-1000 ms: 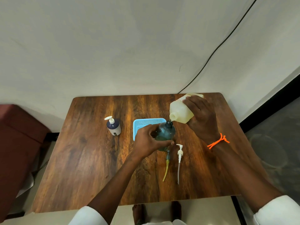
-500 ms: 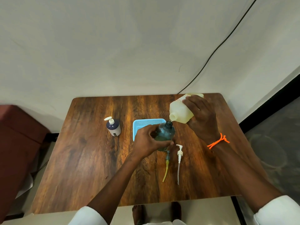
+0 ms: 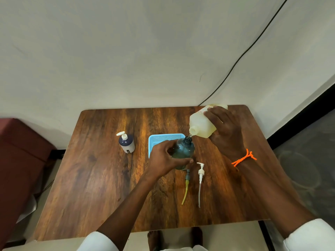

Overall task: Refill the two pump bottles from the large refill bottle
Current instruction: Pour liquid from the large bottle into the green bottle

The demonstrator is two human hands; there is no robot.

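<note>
On the bench (image 3: pixel 101 171), the right hand (image 3: pixel 226 134) is grasping the tilted refill bottle (image 3: pixel 201 126) at 1 o'clock, pouring. The left hand (image 3: pixel 163 160), fingers clenched, is steadying the green bottle (image 3: pixel 184 148) at centre. Keeping the spout over the neck is advisable.

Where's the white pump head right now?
In the head view, the white pump head lies flat on the wooden table, right of centre, beside the yellow-tubed pump and just in front of the teal bottle.
</note>
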